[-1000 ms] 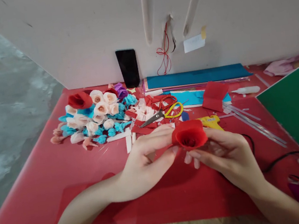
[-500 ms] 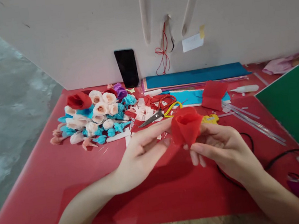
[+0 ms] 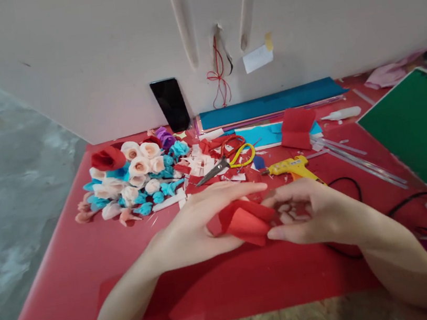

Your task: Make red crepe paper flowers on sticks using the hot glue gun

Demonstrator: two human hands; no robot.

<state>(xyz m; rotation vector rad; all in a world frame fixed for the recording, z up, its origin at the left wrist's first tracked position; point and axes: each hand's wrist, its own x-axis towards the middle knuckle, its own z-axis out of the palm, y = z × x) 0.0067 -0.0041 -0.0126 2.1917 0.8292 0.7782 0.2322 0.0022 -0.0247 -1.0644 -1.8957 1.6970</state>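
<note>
A red paper flower [image 3: 248, 223] lies tipped over on its side between my hands, just above the table's near half. My left hand [image 3: 185, 227] wraps round its left side, thumb below and fingers over the top. At the flower's right edge, my right hand [image 3: 320, 214] grips the paper with thumb and forefinger; its other fingers are curled. Beyond my hands lie scissors [image 3: 220, 165] with yellow and red handles. A yellow glue gun [image 3: 289, 166] lies behind my right hand, partly covered by it.
Several finished paper flowers [image 3: 132, 176] are heaped at left. Paper scraps [image 3: 200, 162], a folded red paper piece [image 3: 298, 128], clear glue sticks [image 3: 360, 163] and a white bottle [image 3: 341, 114] lie further back. A phone [image 3: 171, 104] leans on the wall. At right is a green board [image 3: 416, 131].
The flower has been lowered toward me and tipped from upright onto its side. My left hand now wraps it more closely. The glue gun has come into fuller view, and the camera has shifted.
</note>
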